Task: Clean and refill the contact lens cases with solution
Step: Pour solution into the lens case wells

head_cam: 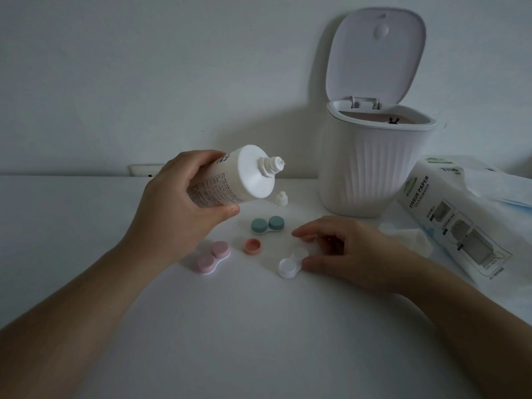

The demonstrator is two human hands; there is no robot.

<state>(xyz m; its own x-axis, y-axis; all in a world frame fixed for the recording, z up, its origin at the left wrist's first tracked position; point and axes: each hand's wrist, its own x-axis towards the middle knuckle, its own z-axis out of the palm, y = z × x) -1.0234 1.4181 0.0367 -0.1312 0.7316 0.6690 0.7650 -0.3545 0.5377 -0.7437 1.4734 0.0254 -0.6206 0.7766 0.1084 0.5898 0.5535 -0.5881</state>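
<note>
White surface (259, 341), far edge meeting the wall behind the things; broad bare area toward the viewer between the two forearms, and more bare area at far left. Right side crowded: tissue paper pack (449, 220) lying slantwise, a loose crumpled tissue (411, 240) just beside it, ribbed white bin (371, 174) standing at the back, lid (374, 56) raised upright; its contents are too dark to tell, apart from a small black shape at the inner rim. Left hand (184, 203), grip curled round the solution bottle (230, 180), thumb beneath and fingers over the top; bottle held above the surface, tilted nearly sideways, bare nozzle (273, 167) pointing right toward the bin; fill level not visible through the opaque wall. Bottle cap (281, 198) standing on the surface below the nozzle, near the bin's foot. Green lens case (267, 225), both lids on, in the middle. Pink lens case (209, 259), both lids on, front left, near the left wrist. Loose coral lid (252, 246) lying open side up, between the green and pink cases. White lens case (293, 262) front centre, near well uncovered; whether it holds liquid cannot be told. Right hand (345, 249), grip pinching the far end of the white lens case, thumb touching its side, fingertips (299, 234) arched over it.
</note>
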